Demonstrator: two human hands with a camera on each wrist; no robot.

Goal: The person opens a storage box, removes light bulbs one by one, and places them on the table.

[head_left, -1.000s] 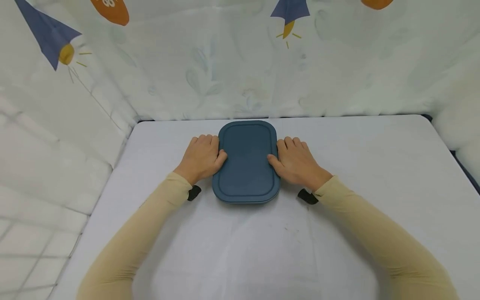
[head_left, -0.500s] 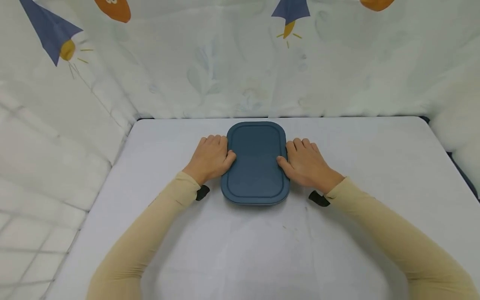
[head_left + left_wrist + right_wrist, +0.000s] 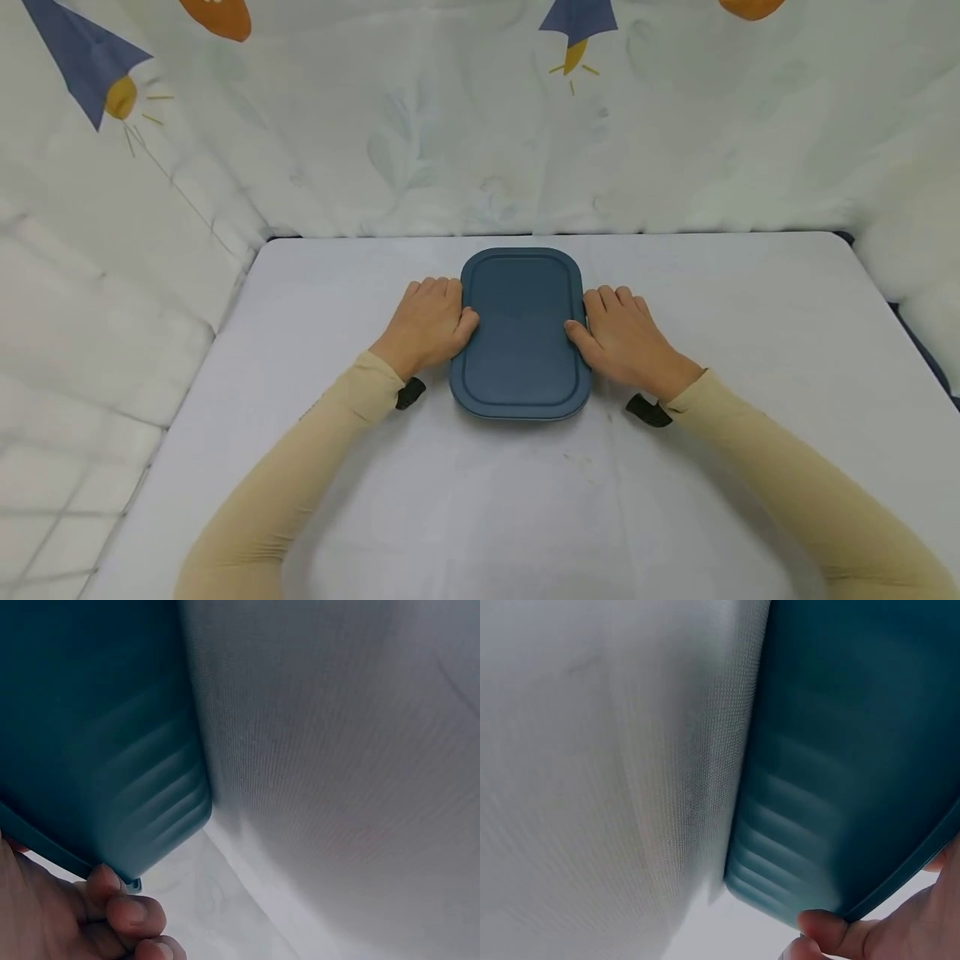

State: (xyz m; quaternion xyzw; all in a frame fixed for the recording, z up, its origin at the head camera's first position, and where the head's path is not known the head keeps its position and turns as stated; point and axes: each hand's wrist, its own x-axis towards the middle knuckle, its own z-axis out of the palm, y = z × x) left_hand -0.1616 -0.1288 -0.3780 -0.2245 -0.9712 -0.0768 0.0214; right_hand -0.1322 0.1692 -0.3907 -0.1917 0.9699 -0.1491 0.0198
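Gripping a blue box (image 3: 521,342) by its two long sides, near the far edge of a white-clothed counter (image 3: 765,342), well out in front of the person. Laid with lid (image 3: 519,304) facing up and looking level, long axis running nearly straight from near to far, one rounded short end toward the far counter edge and the other toward the person. Clasped on the left by the left hand (image 3: 427,323), with thumb over the rim and fingers (image 3: 133,913) curled in along the lid's edge; clasped likewise on the right by the right hand (image 3: 630,339), with fingers (image 3: 829,930) and thumb parted only by that edge. Shown in both wrist views with ribbed wall (image 3: 161,787) low along the cloth (image 3: 337,750); hard to tell whether touching it. Hidden in the head view along the middle of both long edges by the hands. Backed, beyond the counter's far edge, by a pale curtain (image 3: 465,158) printed with blue rockets (image 3: 82,62) and orange shapes (image 3: 221,17). Framed from below by tan sleeves (image 3: 300,492), with black pieces (image 3: 649,410) under both wrists, near the box's near end but apart from it.
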